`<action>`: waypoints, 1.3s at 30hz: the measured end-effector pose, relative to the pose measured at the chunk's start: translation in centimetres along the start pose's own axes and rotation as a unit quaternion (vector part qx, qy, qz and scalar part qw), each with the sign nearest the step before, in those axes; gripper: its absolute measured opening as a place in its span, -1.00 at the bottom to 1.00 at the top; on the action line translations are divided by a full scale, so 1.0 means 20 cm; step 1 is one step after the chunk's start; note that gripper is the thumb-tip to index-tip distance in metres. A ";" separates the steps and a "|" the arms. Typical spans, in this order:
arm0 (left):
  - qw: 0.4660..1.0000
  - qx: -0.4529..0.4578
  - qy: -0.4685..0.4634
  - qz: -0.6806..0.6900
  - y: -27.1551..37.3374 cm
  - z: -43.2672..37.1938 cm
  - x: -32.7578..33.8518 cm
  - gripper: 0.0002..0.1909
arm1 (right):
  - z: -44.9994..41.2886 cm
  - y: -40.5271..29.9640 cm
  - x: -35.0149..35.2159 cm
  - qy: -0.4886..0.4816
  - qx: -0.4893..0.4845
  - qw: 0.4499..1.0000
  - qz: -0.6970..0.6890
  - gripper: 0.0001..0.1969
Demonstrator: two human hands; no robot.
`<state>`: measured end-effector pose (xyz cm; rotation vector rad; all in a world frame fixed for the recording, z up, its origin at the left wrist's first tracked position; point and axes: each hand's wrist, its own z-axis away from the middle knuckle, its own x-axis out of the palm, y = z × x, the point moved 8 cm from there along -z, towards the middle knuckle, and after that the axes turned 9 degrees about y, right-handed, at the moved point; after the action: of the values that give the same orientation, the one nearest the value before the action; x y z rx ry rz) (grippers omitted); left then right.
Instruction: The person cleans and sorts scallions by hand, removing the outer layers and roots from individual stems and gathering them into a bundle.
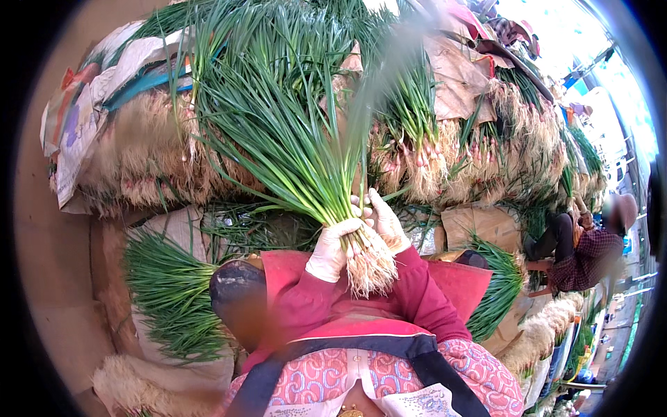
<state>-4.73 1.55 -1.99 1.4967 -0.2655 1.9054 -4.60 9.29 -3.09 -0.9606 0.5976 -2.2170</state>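
Note:
A bunch of spring onions point(333, 187) with long green leaves, small pinkish bulbs and pale stringy roots is held up in front of my lap. My left hand point(334, 247), in a whitish glove, grips it just above the bulbs. Beside it, my right hand point(384, 221), gloved too, has its thumb and fingers around a stalk at the bunch's right side. Roots point(371, 273) hang below both hands over the red apron point(458, 292).
A long heap of spring onions point(271, 57) lies ahead, roots towards me, partly under sacking point(453, 78). Trimmed-looking bunches lie by my left knee point(172, 297) and right knee point(495, 286). At the right, another person point(589, 250) sits low. More root bundles point(542, 333) lie behind.

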 end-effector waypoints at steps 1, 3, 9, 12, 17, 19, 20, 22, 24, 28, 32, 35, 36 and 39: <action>1.000 -0.005 0.002 0.004 -0.01 -0.01 0.00 -0.64 | -0.04 -0.03 -0.04 -0.010 -0.035 0.998 0.053 -0.73; 0.999 -0.040 -0.028 -0.019 -0.03 -0.03 -0.03 -0.66 | -0.06 -0.08 -0.07 -0.007 -0.105 0.979 0.176 -0.71; 0.998 -0.014 -0.044 -0.031 0.00 0.02 0.07 -0.78 | -0.09 -0.46 -0.12 0.194 -0.380 0.656 0.623 -0.57; 0.999 -0.004 -0.006 -0.043 0.01 0.01 0.00 -0.61 | -0.01 -0.41 -0.03 0.127 -0.292 0.549 0.773 -0.46; 0.998 -0.040 -0.037 -0.010 0.00 0.01 0.04 -0.42 | 0.20 -0.88 -0.02 0.328 -0.571 0.493 0.568 -0.77; 0.997 -0.046 -0.064 0.006 -0.01 0.01 0.07 -0.49 | 0.10 -0.97 -0.12 0.360 -0.528 0.422 0.643 -0.78; 0.996 -0.055 -0.067 0.011 -0.02 0.00 0.08 -0.50 | 0.06 -0.99 -0.19 0.353 -0.503 0.437 0.657 -0.77; 0.995 -0.061 -0.073 0.018 -0.03 -0.01 0.07 -0.54 | 0.01 -1.00 -0.20 0.329 -0.453 0.468 0.683 -0.75; 0.995 -0.060 -0.076 0.022 -0.02 0.00 0.06 -0.58 | 0.12 -0.99 -0.17 0.321 -0.489 0.553 0.593 -0.78; 0.998 -0.029 -0.048 0.005 -0.01 -0.01 0.05 -0.66 | 0.29 -0.67 -0.05 0.129 -0.445 0.780 0.421 -0.87; 0.994 -0.075 -0.075 -0.039 -0.04 -0.03 0.02 -0.69 | 0.46 -0.34 0.05 0.041 -0.469 0.730 0.496 -0.91; 0.996 -0.040 -0.070 -0.036 -0.03 0.00 0.08 -0.70 | 0.44 -0.30 -0.02 0.044 -0.492 0.705 0.509 -0.88; 0.997 -0.023 -0.057 -0.054 -0.02 -0.02 0.07 -0.71 | 0.43 -0.31 -0.01 0.056 -0.479 0.699 0.528 -0.86; 0.998 -0.025 -0.022 -0.050 -0.02 0.01 0.06 -0.73 | 0.33 -0.43 0.00 0.139 -0.367 0.685 0.614 -0.76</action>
<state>-4.58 2.21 -0.88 1.4916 -0.2510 1.7766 -2.86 14.14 6.31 -0.2598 1.7239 -0.8167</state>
